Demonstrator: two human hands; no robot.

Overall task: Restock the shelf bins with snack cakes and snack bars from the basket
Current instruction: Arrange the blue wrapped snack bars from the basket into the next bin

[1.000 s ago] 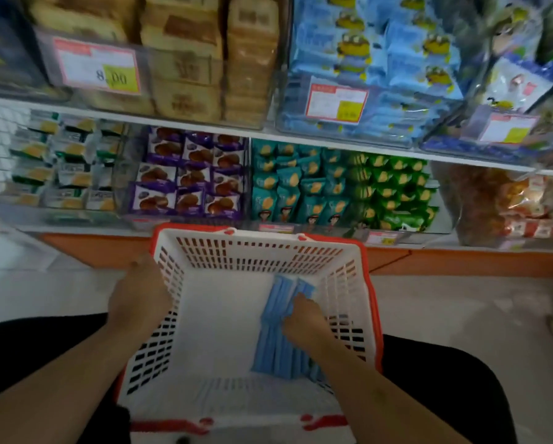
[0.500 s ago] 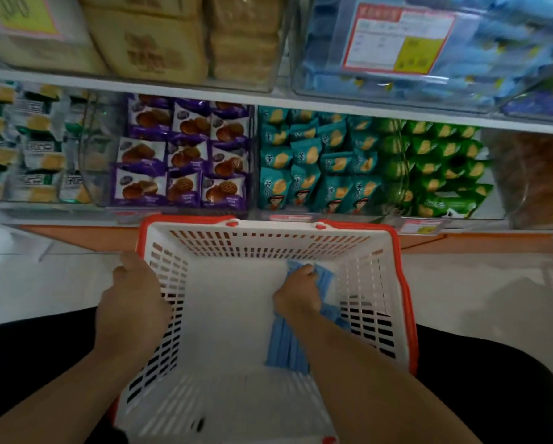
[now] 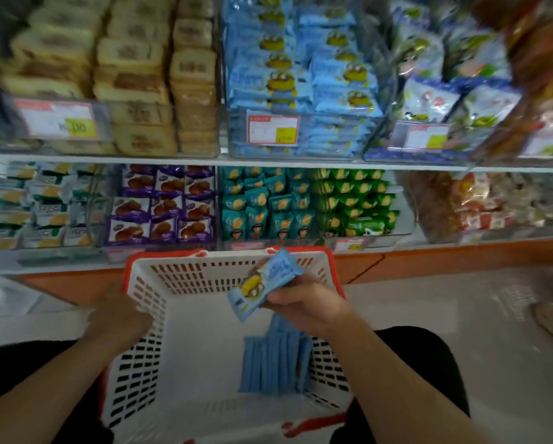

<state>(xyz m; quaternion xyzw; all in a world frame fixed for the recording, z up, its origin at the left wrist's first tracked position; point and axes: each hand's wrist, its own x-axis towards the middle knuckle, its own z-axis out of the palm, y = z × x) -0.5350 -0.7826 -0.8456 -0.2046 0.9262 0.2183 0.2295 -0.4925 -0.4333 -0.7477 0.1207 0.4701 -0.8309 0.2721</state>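
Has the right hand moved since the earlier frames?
Yes. The right hand has risen off the stacked packets, now holding one blue packet near the basket's far rim.

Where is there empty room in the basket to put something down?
The white basket has bare floor on its left and middle, between the left hand on the rim and the blue packets. The right side is crowded with those packets, under the right hand holding a blue snack pack.
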